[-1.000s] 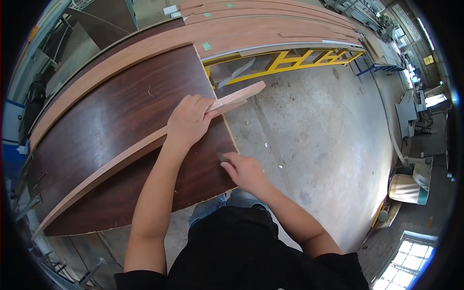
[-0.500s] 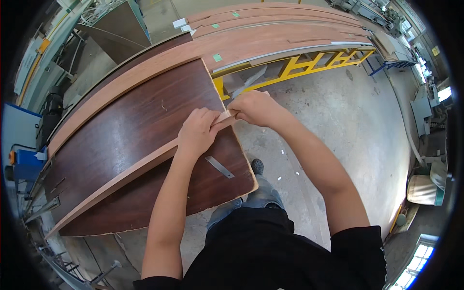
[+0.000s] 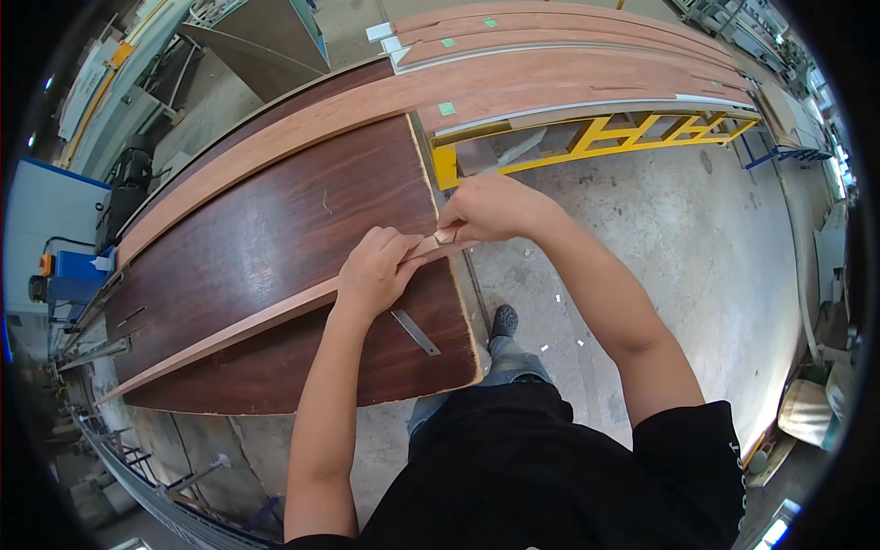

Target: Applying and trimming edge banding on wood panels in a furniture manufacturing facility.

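A long, narrow wooden strip (image 3: 247,318) lies aslant over a dark brown board (image 3: 266,220), its near end by the board's right edge. My left hand (image 3: 374,270) is wrapped around the strip close to that end, thumb on the near side. Just right of it, my right hand (image 3: 500,209) is closed, fingertips pressed at the strip's end. A small pale piece shows at those fingertips; the fingers hide what it is. On the board near my left wrist lies a flat metal ruler (image 3: 416,333).
A wide reddish plank (image 3: 266,151) runs along the board's far side. More long planks (image 3: 587,73) with green stickers rest on a yellow metal frame (image 3: 596,137). Small white scraps (image 3: 557,298) dot the concrete floor. A blue box (image 3: 82,266) stands at far left.
The whole view has shifted, so the board and planks sit further right. My right hand has come down slightly against the strip's end, and the small pale piece now shows. My left hand keeps its hold.
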A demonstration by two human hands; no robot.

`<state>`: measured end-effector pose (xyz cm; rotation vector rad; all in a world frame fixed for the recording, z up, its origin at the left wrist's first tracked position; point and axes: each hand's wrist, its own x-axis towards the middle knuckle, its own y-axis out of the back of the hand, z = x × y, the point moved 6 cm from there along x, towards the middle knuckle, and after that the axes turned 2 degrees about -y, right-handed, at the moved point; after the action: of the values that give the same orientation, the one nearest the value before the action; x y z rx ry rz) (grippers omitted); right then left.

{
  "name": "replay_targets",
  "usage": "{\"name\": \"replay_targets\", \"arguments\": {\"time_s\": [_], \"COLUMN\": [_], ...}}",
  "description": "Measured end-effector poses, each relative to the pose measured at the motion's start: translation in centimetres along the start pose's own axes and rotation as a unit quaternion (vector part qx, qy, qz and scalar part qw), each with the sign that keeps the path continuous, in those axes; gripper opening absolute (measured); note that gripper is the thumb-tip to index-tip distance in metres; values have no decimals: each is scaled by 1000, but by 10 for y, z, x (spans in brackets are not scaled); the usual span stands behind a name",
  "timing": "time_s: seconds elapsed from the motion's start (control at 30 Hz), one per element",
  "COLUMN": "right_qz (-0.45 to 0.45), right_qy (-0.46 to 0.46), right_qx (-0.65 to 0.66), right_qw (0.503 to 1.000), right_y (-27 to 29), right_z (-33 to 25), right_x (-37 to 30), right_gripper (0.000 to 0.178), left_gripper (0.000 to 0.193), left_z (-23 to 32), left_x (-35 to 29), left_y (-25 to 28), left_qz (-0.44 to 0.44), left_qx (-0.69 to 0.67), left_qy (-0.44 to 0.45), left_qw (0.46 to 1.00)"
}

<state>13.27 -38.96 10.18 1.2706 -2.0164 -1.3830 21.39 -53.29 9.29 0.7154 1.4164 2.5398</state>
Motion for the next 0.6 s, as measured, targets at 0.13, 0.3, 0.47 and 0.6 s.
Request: {"name": "replay_targets", "arguments": {"time_s": [0.13,0.3,0.47,0.6], "right_qz": [3,-41,-25,-136], "right_qy": [5,12,39,29], "right_qx": [15,-22,81,182], "right_qw": [1000,999,996,973], "right_y": [3,5,-1,-4], "right_z": [5,-1,21,30], "right_x": [-3,3,7,24], "right_gripper": [18,19,23,34], "left_gripper": [25,27,28,28], "left_z": [4,4,6,6], "left_x": [4,5,4,7], "left_y": [-1,-2,0,-2], "left_qz": [0,-6,9,3], "left_qx": [-8,-5,-11,-14], "left_qy": [0,-1,-9,-12], "left_qw": [1000,1000,1000,1000]}}
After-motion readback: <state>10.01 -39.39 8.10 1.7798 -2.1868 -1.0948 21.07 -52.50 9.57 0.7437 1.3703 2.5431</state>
